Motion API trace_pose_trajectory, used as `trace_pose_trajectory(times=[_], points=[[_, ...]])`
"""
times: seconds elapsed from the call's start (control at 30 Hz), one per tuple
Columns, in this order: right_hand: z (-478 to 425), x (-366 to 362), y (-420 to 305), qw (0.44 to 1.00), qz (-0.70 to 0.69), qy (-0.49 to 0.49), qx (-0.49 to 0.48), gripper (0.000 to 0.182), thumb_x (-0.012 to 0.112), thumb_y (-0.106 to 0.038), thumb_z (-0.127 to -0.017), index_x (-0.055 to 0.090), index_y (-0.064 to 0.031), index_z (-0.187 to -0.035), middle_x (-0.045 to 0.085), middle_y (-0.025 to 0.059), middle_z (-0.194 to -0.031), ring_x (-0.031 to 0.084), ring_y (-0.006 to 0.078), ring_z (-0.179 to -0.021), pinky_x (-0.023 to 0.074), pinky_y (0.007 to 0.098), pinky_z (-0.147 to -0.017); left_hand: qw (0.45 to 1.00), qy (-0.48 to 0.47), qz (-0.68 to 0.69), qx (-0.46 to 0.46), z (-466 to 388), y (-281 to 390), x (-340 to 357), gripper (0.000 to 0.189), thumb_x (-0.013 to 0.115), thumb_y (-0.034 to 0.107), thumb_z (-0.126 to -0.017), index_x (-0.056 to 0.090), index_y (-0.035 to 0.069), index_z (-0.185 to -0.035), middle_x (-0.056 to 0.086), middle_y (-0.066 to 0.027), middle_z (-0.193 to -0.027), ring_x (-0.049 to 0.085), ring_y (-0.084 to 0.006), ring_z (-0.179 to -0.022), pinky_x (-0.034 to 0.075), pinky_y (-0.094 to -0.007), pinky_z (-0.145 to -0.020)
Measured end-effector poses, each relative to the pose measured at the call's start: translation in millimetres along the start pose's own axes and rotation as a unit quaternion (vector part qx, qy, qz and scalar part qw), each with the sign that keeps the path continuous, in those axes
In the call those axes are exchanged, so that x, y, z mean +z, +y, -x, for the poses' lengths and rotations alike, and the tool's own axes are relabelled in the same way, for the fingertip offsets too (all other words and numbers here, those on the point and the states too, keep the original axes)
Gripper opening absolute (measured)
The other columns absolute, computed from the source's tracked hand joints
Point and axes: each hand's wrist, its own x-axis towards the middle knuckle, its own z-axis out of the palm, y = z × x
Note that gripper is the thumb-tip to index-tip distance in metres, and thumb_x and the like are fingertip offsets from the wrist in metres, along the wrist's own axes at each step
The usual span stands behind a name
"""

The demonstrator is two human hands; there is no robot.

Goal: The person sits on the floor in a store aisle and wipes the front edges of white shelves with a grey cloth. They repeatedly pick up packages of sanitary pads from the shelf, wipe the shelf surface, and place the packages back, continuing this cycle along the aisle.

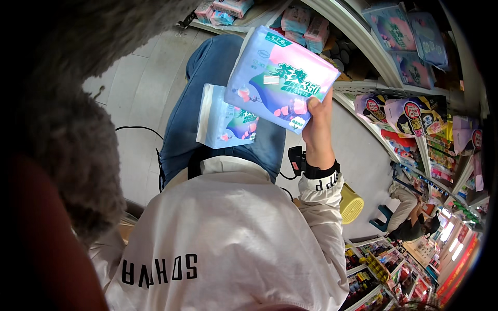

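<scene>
My right hand (319, 120) grips the lower right corner of a soft plastic pack of sanitary pads (268, 81), blue, pink and green, with its thumb on the printed face. The pack is held tilted above my thighs, with a small white sticker on its front. A second pack of similar print (218, 124) rests on my lap in blue jeans, partly covered by the held one. A black strap with a small device (297, 160) is around my right wrist. My left hand is out of view; grey-brown fur and a dark blur cover the left side.
Pink and blue packs (297, 19) stand on a low shelf ahead, with more blue packs (393, 29) higher at right. Purple and black bags (412, 116) hang along the right shelving. A yellow plastic stool (352, 204) is beside me. A person (408, 221) sits farther off near a dark stool (381, 218).
</scene>
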Motion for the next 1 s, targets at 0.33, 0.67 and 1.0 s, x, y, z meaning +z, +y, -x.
trace_pose_trajectory(times=[0.33,0.67,1.0], points=[[1.2,0.3,1.1,1.0,-0.01,0.004,0.007,0.076,0.066,-0.031,-0.077,0.026,-0.0036,-0.136,0.045,0.0128,-0.124,0.048,0.0207,-0.113,0.0399,0.033,-0.094,0.991,0.113,0.031,0.058,-1.3,15.2,-6.5,0.049,0.066,0.011,-0.074,0.054,-0.001,-0.119,0.061,-0.0078,-0.086,0.055,-0.0134,-0.07,0.045,-0.0247,-0.064],[-0.7,-9.3,16.6,0.998,0.009,0.027,-0.05,0.077,0.066,-0.038,-0.08,0.025,-0.0015,-0.133,0.051,0.0185,-0.118,0.063,0.0262,-0.092,0.0562,0.0377,-0.074,0.972,0.191,0.12,0.073,-4.2,13.3,12.5,0.056,0.071,0.006,-0.069,0.054,-0.002,-0.121,0.062,-0.0081,-0.085,0.056,-0.0135,-0.069,0.045,-0.0239,-0.063],[7.5,26.1,-14.5,0.994,-0.067,0.003,0.082,0.074,0.068,-0.051,-0.074,0.04,0.0006,-0.119,0.053,0.0038,-0.064,0.058,0.0171,-0.05,0.0548,0.0364,-0.045,0.952,-0.135,0.27,-0.045,20.4,-31.5,105.7,0.092,0.075,0.039,-0.072,0.026,0.004,-0.142,0.061,-0.0183,-0.094,0.061,-0.0339,-0.079,0.047,-0.035,-0.076]])
